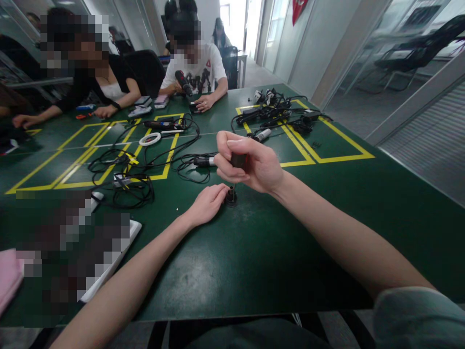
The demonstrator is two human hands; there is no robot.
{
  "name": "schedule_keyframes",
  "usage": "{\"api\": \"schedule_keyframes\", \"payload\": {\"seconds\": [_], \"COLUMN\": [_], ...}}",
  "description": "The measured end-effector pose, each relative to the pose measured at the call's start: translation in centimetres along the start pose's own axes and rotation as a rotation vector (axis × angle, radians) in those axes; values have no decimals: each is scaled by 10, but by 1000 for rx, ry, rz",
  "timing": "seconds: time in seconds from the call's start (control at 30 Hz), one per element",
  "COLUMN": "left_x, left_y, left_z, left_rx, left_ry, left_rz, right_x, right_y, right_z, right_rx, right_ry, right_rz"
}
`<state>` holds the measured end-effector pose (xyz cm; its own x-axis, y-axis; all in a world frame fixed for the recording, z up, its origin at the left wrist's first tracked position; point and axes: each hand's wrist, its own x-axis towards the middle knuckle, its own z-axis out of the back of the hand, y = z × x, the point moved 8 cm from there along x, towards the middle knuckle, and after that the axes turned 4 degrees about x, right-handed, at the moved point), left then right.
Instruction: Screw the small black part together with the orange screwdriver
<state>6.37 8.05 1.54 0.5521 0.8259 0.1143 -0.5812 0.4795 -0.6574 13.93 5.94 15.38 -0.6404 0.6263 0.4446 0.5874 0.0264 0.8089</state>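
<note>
My right hand (254, 162) is closed around the dark handle of a screwdriver (239, 161), held upright over the table. Its thin shaft points down at a small black round part (231, 199) with a short tube standing up from its base. My left hand (209, 203) rests on the table, fingertips pinched against the left side of that part. The screwdriver's tip is too small to make out. Just behind my hands lies a black and silver cylindrical tool (203, 161) with a cable.
Coiled black cables (132, 189) and a white ring (149, 139) lie on the left within yellow tape lines (170, 156). More cables (269, 114) are heaped at the far right. A white-edged flat object (132, 230) is at the near left. Across the table, a person (194, 63) holds a power tool (183, 82).
</note>
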Motion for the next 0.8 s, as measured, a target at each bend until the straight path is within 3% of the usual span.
{"api": "schedule_keyframes", "payload": {"seconds": [0.37,0.6,0.8], "left_x": [0,-2,-2], "left_y": [-4,-5,-3], "left_z": [2,3,2], "left_rx": [-44,-80,-62], "left_ry": [21,29,30], "left_rz": [-10,-8,-11], "right_x": [2,0,2], "right_y": [1,4,3], "right_z": [-1,6,4], "right_rx": [-52,-27,-23], "right_ry": [-28,-37,-21], "right_rz": [-51,23,-12]}}
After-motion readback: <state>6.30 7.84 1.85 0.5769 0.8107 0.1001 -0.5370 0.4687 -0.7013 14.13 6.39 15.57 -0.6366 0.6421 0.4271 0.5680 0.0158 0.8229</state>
